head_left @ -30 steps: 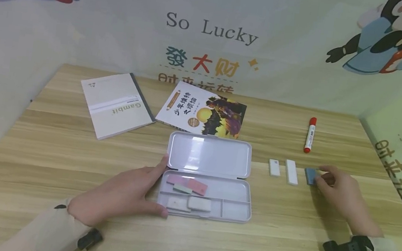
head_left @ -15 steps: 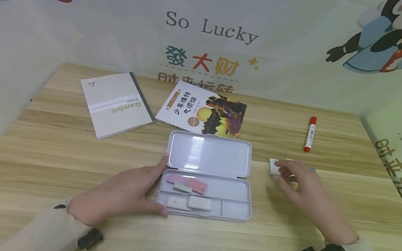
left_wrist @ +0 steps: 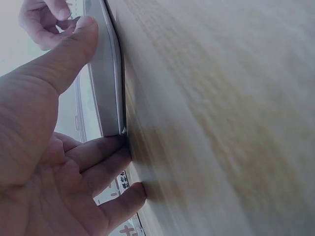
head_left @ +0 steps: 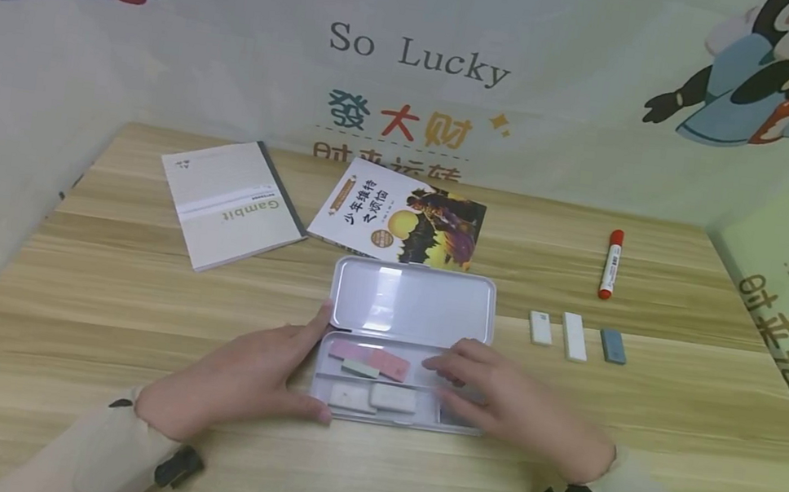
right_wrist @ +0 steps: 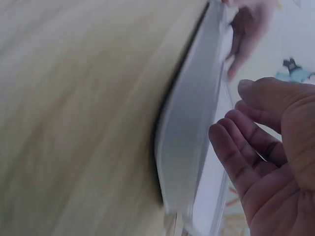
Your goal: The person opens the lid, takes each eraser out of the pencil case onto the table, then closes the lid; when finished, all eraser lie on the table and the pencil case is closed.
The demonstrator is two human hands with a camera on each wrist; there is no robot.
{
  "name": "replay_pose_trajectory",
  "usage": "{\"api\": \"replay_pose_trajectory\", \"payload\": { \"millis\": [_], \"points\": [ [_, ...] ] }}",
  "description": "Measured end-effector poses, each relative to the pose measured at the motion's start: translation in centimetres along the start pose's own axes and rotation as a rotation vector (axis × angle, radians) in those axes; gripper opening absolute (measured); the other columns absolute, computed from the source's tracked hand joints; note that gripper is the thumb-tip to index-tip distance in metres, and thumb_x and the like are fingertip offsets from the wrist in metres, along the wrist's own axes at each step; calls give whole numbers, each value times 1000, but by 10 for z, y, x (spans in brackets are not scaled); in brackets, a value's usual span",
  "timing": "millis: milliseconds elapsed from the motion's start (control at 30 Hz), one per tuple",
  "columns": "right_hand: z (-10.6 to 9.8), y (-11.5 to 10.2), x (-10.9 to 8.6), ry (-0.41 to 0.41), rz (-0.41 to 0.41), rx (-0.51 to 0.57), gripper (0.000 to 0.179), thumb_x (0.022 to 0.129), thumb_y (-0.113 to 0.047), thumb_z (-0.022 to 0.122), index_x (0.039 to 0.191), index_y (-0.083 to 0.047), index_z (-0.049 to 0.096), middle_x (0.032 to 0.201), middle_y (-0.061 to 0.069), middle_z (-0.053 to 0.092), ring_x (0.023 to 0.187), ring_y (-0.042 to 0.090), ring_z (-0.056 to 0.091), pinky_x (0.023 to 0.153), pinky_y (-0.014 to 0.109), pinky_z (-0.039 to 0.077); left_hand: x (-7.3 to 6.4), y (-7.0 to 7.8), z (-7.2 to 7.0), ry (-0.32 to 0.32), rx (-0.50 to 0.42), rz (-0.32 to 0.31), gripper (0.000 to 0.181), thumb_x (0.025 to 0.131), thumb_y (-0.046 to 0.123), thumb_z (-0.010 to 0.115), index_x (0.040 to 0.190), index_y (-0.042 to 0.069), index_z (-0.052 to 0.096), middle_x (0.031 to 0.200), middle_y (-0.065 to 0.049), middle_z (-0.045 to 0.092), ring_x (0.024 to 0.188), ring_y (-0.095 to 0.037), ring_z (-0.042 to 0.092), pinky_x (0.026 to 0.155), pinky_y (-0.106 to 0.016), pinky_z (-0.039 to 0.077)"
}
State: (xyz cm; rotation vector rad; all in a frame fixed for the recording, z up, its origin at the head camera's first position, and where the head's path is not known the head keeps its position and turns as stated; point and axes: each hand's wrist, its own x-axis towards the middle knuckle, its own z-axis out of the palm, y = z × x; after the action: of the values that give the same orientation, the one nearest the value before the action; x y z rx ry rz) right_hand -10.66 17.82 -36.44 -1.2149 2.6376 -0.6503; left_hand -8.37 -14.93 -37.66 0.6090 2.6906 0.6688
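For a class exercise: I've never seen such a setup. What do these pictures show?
No machine here: a person's bare left hand and right hand. The wide picture is taken from the head; the two close, tilted ones from each wrist. On the table lies an open case, holding what look like erasers. To its right lie three more and a marker; farther back, a notebook and a book. The left hand rests against the case's left edge; the right hand is over its right part, holding nothing visible.

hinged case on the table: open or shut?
Open: the case has its lid swung back, leaving the erasers inside exposed in the head view.
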Motion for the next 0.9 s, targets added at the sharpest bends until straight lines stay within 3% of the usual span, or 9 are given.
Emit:
{"api": "replay_pose_trajectory", "payload": {
  "millis": [200, 400, 600, 900],
  "points": [
    [11, -8, 8, -4, -103, -25, 28, 102, -22, 69, 128, -14, 72, 117, 0, 70, 104, 9, 64, 94, 31, 61, 0, 0, 0, 0, -1, 4, 129, 79, 66, 81, 167, 1, 12, 158, -28, 49, 140, -43, 56, 115, -57, 49],
    [17, -10, 14, -6, -123, -17, 23, 101, -22, 70, 123, -16, 75, 113, -4, 71, 105, 7, 65, 94, 27, 60, 0, 1, 0, 2, -2, 1, 129, 79, 64, 82, 167, 1, 13, 157, -28, 50, 139, -44, 58, 115, -57, 50],
    [17, -12, 18, -17, -106, -39, 21, 101, -23, 69, 120, -17, 75, 110, -6, 71, 103, 6, 64, 93, 26, 59, 0, 1, -1, 6, -2, -3, 130, 78, 65, 82, 167, 2, 12, 156, -29, 51, 138, -44, 58, 114, -58, 50],
    [18, -18, 24, -85, -9, -10, 20, 102, -25, 68, 120, -17, 73, 115, -6, 70, 107, 7, 63, 97, 28, 59, -1, 0, 0, 14, -10, 8, 128, 79, 67, 80, 168, 3, 12, 156, -28, 51, 138, -43, 58, 114, -57, 50]
  ]
}}
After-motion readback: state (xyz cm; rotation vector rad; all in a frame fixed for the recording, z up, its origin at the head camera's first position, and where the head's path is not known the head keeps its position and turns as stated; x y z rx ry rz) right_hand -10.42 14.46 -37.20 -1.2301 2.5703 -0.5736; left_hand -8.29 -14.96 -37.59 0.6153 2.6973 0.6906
